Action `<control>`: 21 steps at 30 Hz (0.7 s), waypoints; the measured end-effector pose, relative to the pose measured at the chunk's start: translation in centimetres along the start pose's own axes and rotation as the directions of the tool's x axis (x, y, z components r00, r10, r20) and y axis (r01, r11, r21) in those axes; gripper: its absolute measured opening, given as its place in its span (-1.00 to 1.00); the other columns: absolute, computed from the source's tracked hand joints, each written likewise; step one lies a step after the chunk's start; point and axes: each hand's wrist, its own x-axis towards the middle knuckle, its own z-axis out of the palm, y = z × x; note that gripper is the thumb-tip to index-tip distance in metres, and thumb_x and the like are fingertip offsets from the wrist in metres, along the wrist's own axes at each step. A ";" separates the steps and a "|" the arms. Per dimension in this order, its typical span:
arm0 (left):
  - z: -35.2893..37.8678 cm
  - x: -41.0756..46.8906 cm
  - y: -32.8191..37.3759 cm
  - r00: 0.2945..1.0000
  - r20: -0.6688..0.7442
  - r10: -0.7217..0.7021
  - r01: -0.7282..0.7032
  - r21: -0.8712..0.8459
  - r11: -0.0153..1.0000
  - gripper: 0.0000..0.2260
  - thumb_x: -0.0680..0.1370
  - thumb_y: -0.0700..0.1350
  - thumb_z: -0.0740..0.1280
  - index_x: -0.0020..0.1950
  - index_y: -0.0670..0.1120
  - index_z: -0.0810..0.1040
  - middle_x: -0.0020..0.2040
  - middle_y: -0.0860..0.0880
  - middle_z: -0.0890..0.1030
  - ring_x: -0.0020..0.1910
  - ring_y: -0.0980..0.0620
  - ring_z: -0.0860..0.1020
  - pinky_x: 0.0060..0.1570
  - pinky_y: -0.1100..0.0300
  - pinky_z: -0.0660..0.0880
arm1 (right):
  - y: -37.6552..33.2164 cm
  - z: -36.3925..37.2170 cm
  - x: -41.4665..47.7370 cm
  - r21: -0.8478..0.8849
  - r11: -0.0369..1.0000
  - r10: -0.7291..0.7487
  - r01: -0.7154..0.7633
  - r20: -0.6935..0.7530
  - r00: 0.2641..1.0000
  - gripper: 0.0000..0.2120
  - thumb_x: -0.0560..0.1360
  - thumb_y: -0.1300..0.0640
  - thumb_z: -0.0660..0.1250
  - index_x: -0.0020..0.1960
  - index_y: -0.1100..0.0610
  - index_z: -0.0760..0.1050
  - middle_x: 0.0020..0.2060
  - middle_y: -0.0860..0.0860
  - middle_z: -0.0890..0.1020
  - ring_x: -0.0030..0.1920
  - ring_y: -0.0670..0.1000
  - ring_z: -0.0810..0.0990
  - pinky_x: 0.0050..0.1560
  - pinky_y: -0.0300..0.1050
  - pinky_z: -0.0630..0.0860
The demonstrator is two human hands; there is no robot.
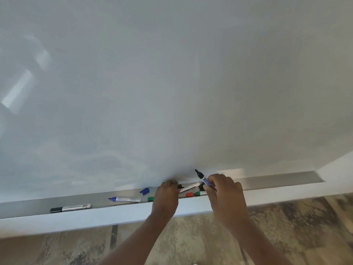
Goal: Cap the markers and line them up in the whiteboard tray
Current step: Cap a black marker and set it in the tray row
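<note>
Right hand: we see our right hand (223, 190) clenched round the blue-labelled white marker with a bare black tip (204, 179); the marker sticks up and to the left out of our fingers, its tip in front of the glossy white whiteboard (152, 83).
Left hand: our left hand (168, 194) reaches into the long grey metal whiteboard tray (277, 180) with the fingers curled, pinching a small black cap (180, 186) at its fingertips. We cannot tell how firm the grip is.
Between the hands: a white marker barrel (190, 187) lies aslant in the tray, one end just beside the black cap, the other running under our right hand.
Below it: a loose red cap (189, 194) and a green-capped marker (199, 193) lie near the tray's front edge, the marker partly hidden by our right hand.
Left of the left hand: a loose green cap (150, 199) touches or nearly touches our wrist; further left lie an uncapped white marker with a blue tip (125, 199) and, behind it, a loose blue cap (144, 191).
Far left: a white marker with a dark cap (70, 208) lies alone, well apart from both hands.
Below the tray: mottled brown floor (296, 226).
</note>
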 end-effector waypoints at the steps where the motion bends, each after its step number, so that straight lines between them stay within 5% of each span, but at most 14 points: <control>1: 0.4 0.2 0.7 0.999 -0.015 -0.043 0.043 -0.017 0.999 -0.87 0.60 -0.22 0.27 -0.05 -0.08 0.60 -0.04 -0.06 0.64 -0.06 -0.11 0.58 -0.13 0.09 0.42 | 0.7 -0.3 -0.2 0.003 1.000 0.008 -0.008 0.008 1.000 -0.81 0.54 -0.09 0.12 -0.03 -0.03 0.45 -0.24 -0.13 0.53 -0.25 0.02 0.46 -0.26 -0.01 0.32; 7: 3.0 1.1 2.8 0.953 -0.079 -0.294 0.290 -0.061 0.955 -0.80 0.56 -0.25 0.32 -0.06 0.01 0.68 -0.04 0.02 0.69 0.04 -0.08 0.56 0.10 0.03 0.46 | 3.5 -1.2 -0.9 0.022 0.997 0.073 -0.074 0.053 0.996 -0.81 0.54 -0.12 0.13 0.00 -0.06 0.45 -0.21 -0.15 0.54 -0.22 -0.02 0.46 -0.22 -0.04 0.25; 11: 4.1 1.2 3.7 0.912 -0.103 -0.398 0.398 -0.019 0.917 -0.78 0.55 -0.27 0.33 -0.09 0.02 0.69 -0.06 0.04 0.65 0.05 -0.08 0.50 0.04 0.01 0.33 | 4.8 -1.3 -1.0 0.033 0.996 0.075 -0.078 0.079 0.994 -0.76 0.56 -0.16 0.07 0.01 -0.08 0.45 -0.21 -0.17 0.52 -0.21 -0.03 0.44 -0.19 -0.04 0.27; 14: 4.1 1.6 4.4 0.867 -0.095 -0.489 0.486 -0.048 0.873 -0.79 0.54 -0.25 0.34 -0.12 0.03 0.70 -0.11 0.05 0.63 0.01 -0.07 0.48 -0.04 0.01 0.21 | 5.3 -1.3 -0.9 0.071 0.994 0.078 -0.082 0.062 0.995 -0.90 0.57 -0.07 0.26 0.01 -0.06 0.46 -0.21 -0.16 0.53 -0.21 -0.04 0.45 -0.16 -0.03 0.33; 21: 3.4 2.4 5.4 0.749 0.015 -0.663 0.654 -0.183 0.734 -0.82 0.56 -0.18 0.39 -0.14 0.07 0.70 -0.21 0.04 0.59 -0.07 -0.05 0.34 -0.06 0.00 0.20 | 5.3 -1.1 -0.6 0.085 0.994 0.059 -0.067 0.089 0.994 -0.91 0.55 -0.03 0.34 0.02 -0.06 0.48 -0.18 -0.16 0.55 -0.20 -0.05 0.44 -0.13 -0.04 0.31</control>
